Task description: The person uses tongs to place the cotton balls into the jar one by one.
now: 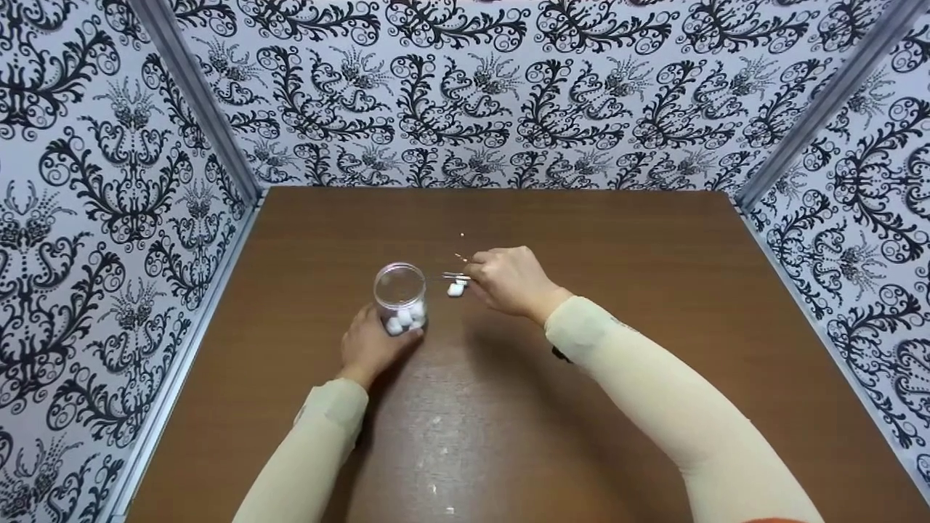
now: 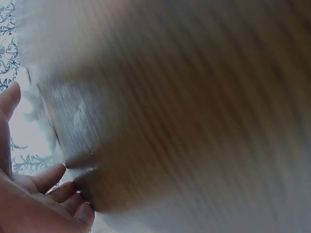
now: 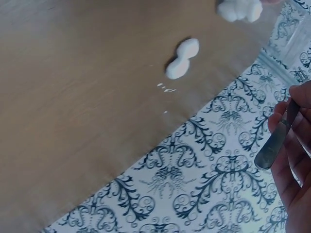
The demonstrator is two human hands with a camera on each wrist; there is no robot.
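A clear jar (image 1: 399, 285) with several white cotton balls (image 1: 405, 317) at its bottom stands on the table. My left hand (image 1: 369, 345) grips it low down, thumb along the near side. In the left wrist view, only the curled fingers (image 2: 51, 182) show plainly. My right hand (image 1: 508, 280) pinches metal tweezers (image 1: 456, 276), whose two thin prongs point left toward the jar. Their flat, rounded end (image 3: 271, 151) shows in the right wrist view. Two loose cotton balls (image 3: 182, 58) touch each other on the table, beneath the prongs in the head view.
The brown wooden table (image 1: 617, 247) is bordered by patterned walls (image 1: 465, 94) at the back and both sides. Small white specks or glints (image 3: 166, 89) lie near the loose cotton balls. A dark object (image 1: 560, 354) shows beneath my right sleeve.
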